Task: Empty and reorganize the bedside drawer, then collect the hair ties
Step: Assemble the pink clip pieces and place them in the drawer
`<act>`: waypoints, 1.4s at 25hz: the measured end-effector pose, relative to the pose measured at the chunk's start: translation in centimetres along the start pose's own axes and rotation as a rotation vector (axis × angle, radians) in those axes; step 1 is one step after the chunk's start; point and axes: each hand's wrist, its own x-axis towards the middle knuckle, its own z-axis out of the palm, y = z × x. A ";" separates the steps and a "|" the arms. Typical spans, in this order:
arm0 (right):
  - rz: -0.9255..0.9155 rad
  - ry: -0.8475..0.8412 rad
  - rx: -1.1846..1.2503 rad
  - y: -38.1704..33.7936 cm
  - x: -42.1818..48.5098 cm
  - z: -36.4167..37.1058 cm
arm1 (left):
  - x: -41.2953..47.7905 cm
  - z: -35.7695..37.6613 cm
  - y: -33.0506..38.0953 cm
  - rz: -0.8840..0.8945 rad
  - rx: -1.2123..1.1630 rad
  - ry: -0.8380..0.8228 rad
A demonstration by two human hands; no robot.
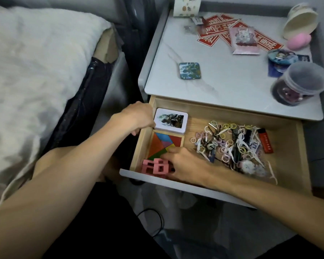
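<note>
The wooden bedside drawer point(288, 165) is pulled open. A pile of small pastel hair ties point(224, 144) mixed with dental floss picks and a red lighter point(266, 141) fills its middle and right. At the drawer's left lie a white tin point(171, 119), a wooden tangram puzzle point(166, 143) and a pink hair claw point(155, 167). My left hand point(137, 116) grips the drawer's left wall beside the tin. My right hand point(183, 165) is down in the front left corner, fingers closed on the pink hair claw.
On the nightstand top point(223, 81) lie a square coaster point(190, 70), red paper strips point(219, 30), a pink packet point(244, 41), round badges point(281, 57), a lidded plastic jar on its side point(299, 83) and a tipped cup with a pink sponge point(298, 41). The bed with a white blanket point(36, 71) is at the left.
</note>
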 end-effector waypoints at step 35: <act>-0.061 0.028 0.155 -0.5 3.7 2.9 | 0.9 -0.1 0.0 0.097 0.169 0.068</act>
